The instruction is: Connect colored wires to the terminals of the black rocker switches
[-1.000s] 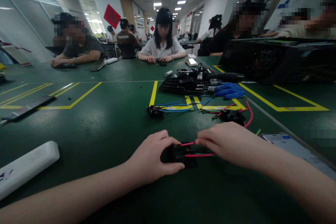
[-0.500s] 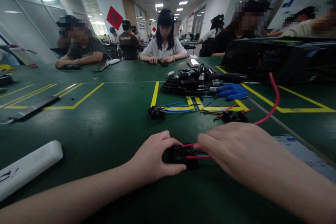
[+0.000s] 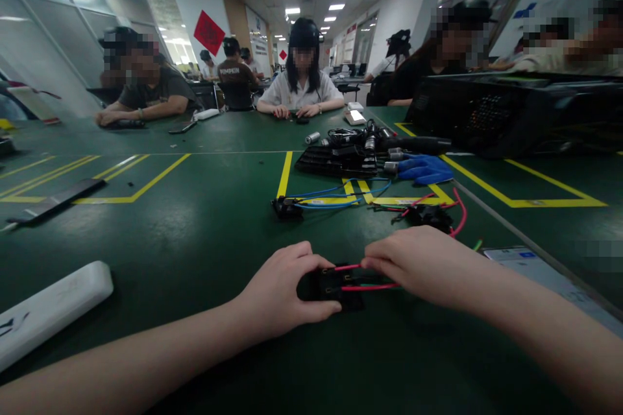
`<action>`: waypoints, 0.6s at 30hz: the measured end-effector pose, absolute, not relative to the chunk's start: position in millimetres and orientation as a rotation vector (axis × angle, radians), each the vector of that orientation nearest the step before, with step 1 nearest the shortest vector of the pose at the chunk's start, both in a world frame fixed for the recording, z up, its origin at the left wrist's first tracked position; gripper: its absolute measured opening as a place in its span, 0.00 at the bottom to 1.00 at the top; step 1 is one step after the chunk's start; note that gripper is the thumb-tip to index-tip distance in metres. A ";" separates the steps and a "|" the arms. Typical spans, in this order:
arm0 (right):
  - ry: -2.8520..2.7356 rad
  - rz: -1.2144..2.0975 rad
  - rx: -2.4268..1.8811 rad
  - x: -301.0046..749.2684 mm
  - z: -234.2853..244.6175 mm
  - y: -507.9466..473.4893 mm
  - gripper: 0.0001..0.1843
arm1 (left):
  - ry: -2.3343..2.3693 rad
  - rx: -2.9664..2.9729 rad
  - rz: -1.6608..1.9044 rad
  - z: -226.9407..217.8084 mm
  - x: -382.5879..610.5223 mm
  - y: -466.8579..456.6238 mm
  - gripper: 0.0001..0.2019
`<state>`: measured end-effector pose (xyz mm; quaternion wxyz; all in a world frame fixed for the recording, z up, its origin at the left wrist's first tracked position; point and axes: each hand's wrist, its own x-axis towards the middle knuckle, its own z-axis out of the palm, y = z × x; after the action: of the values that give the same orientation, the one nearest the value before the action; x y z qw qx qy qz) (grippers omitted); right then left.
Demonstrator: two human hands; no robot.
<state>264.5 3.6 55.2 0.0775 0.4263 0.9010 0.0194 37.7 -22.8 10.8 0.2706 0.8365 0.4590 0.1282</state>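
A small black connector block [image 3: 332, 287] lies on the green table [image 3: 195, 240] close in front of me. My left hand [image 3: 285, 292] is closed round its left end, thumb below and fingers above. My right hand [image 3: 418, 262] pinches a red wire [image 3: 348, 267] that runs into the block. A second red wire [image 3: 370, 286] runs from the block under my right hand. Behind that hand a red wire loop [image 3: 460, 214] curls over the table.
A black part with blue wires [image 3: 288, 207] and another with red wires [image 3: 428, 214] lie past my hands. Farther off are a black grille [image 3: 335, 159], a blue glove [image 3: 426, 168], a black case [image 3: 511, 110], a white bar [image 3: 48, 308] and a phone [image 3: 540, 269]. Several people sit around.
The red wire that rose in an arc at the right half a second ago has dropped back onto the table. My right hand drew slightly back; my left hand stayed on the block.
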 end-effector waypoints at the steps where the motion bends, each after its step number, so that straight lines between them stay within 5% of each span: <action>1: 2.705 0.083 1.285 264.7 57.2 1.9 0.12 | 1.234 2.252 0.352 10.2 37.6 -22.9 0.19; 10: 3.115 0.663 1.000 256.6 67.6 -30.1 0.09 | 1.221 2.286 0.396 6.4 37.9 -22.7 0.20; 18: 2.699 0.287 1.287 257.9 64.4 -11.0 0.08 | 1.222 2.278 0.385 7.6 38.0 -22.1 0.19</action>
<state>257.9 -11.0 64.4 0.0690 0.4274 0.8964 0.0955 38.0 -22.1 7.6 0.2611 0.8413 0.4516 0.1422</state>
